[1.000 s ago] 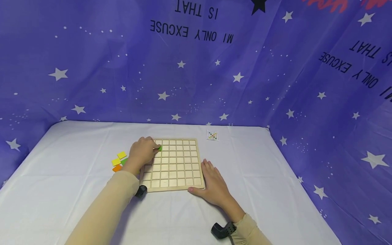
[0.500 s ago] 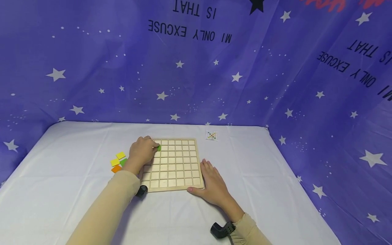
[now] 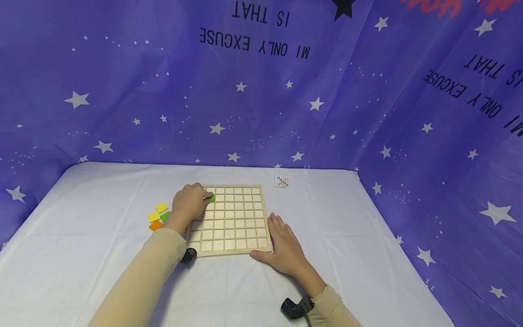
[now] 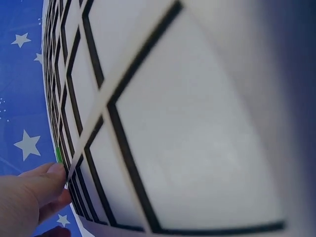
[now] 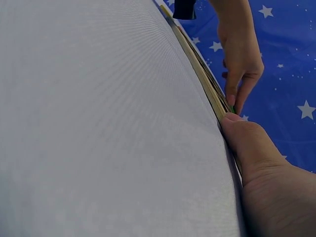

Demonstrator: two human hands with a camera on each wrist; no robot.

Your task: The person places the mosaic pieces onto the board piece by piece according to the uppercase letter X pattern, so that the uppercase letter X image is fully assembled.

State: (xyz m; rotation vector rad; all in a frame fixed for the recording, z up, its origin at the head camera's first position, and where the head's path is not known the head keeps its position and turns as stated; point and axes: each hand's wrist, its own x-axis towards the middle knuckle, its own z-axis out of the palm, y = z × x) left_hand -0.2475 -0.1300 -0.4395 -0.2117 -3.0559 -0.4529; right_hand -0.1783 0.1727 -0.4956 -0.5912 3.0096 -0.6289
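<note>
Two yellow square tiles [image 3: 161, 207], two green square tiles [image 3: 212, 198] and one orange square tile [image 3: 155, 225] show, five altogether. One wooden grid board [image 3: 229, 223], one printed pattern card [image 3: 282, 181], two black wrist cameras [image 3: 295, 308], one left hand [image 3: 189, 202], one right hand [image 3: 287, 248].

Head view: set high on the near side, facing forward and down; well back, with the square pale-wood grid board [image 3: 230, 222], the white cloth-covered table [image 3: 347, 222] and the purple star-printed curtain [image 3: 175, 100] all in frame. Left wrist view: low, very near the board, facing across its cells toward the bare left hand [image 3: 189, 202]. Right wrist view: low over the cloth, facing along the board's edge, the bare right hand [image 5: 266, 173] close by. Board and left hand appeared in all three.
</note>
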